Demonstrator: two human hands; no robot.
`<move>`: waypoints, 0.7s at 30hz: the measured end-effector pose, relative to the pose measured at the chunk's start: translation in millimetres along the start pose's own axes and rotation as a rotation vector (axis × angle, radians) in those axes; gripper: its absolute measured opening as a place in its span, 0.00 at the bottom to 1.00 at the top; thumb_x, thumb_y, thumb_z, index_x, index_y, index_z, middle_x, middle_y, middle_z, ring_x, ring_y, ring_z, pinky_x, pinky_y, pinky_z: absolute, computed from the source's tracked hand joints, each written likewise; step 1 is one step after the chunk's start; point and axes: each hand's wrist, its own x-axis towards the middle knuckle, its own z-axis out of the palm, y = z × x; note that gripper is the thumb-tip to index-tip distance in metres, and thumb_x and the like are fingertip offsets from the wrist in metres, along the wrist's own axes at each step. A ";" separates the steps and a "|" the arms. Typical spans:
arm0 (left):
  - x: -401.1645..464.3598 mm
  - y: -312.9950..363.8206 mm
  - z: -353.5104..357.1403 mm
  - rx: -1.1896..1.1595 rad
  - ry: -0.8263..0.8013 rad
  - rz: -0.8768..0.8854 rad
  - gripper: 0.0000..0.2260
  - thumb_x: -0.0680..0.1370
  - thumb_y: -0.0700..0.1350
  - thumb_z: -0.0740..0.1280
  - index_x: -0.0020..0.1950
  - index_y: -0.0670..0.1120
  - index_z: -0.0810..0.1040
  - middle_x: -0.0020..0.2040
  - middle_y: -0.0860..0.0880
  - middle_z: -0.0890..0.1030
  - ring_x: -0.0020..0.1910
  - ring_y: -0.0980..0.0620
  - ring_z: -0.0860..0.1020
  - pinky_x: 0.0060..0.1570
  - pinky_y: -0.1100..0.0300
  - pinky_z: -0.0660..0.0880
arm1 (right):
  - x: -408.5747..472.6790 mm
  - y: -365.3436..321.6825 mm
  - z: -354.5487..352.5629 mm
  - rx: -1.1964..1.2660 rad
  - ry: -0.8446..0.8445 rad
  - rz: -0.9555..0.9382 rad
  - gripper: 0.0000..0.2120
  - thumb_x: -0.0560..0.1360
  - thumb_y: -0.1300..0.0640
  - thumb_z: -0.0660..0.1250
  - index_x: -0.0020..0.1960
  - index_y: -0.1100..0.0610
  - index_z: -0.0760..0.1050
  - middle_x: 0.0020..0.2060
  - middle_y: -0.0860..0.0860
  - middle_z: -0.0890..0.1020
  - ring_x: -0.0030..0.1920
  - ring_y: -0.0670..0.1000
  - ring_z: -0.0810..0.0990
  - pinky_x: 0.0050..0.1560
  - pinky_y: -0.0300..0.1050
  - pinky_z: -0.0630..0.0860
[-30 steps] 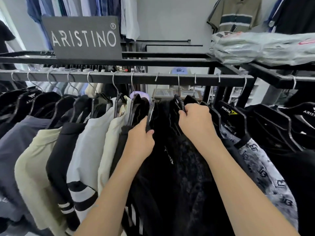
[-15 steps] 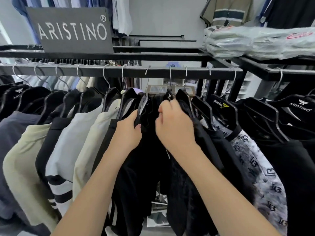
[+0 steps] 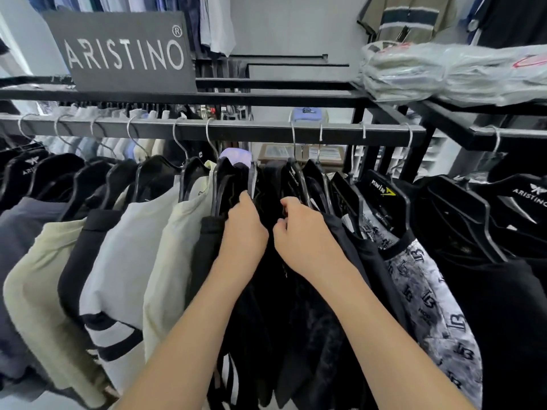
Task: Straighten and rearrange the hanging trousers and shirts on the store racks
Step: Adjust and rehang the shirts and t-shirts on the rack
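A black rail (image 3: 251,133) carries several shirts on black hangers. Pale green, black, grey-white and cream shirts (image 3: 180,247) hang to the left, and a grey patterned shirt (image 3: 429,303) to the right. In the middle hangs a bunch of black shirts (image 3: 269,202). My left hand (image 3: 244,232) presses on the shoulder of a black shirt next to the cream one, fingers closed on its fabric. My right hand (image 3: 299,229) grips the black shirt just right of it, near the collar. The two hands are almost touching.
A grey ARISTINO sign (image 3: 121,51) stands on the rack's top frame. Folded shirts in plastic bags (image 3: 450,72) lie on the upper shelf at right. A second rail (image 3: 503,137) with black garments runs off to the right. More shirts hang on the back wall.
My right hand has moved left along the black shirts, closing the gap to my left hand. The left hand shifted slightly up onto the shoulder of its shirt.
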 end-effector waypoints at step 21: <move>-228.4 -44.7 -36.2 -0.045 0.102 -0.361 0.21 0.78 0.34 0.64 0.67 0.52 0.70 0.64 0.50 0.76 0.67 0.56 0.71 0.53 0.65 0.65 | -55.8 25.9 0.6 0.000 -0.316 -0.365 0.25 0.72 0.63 0.67 0.68 0.53 0.72 0.60 0.53 0.78 0.60 0.54 0.77 0.56 0.53 0.78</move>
